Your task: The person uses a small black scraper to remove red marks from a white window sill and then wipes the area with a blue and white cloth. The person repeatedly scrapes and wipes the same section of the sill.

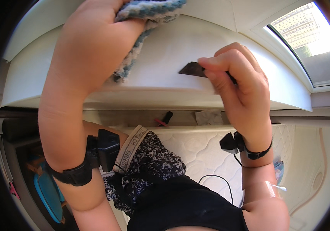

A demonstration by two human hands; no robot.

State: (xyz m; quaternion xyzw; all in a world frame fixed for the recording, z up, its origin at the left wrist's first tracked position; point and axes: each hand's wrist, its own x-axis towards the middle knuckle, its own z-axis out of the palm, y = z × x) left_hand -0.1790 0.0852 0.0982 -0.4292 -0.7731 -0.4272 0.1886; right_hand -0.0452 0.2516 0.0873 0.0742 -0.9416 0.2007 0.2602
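Observation:
My left hand (95, 31) grips a fluffy blue-and-white cloth (153, 10) at the top edge of the view. The fingers on that side are mostly hidden or cut off, and part of the cloth hangs down past the wrist. Between the thumb and index finger of my right hand (241, 72) is a thin dark metal blade (192, 70) with a slanted, pointed end. Its point faces left, just over a smooth white ledge (165, 55). The rest of the blade is hidden inside the hand.
A window (306, 31) lies at the upper right. Below the ledge, a black-handled object (168, 117) and crumpled whitish material (209, 117) lie in a gap beside a quilted mattress (205, 147). A black cable (229, 187) crosses the mattress; a blue chair seat (48, 196) stands lower left.

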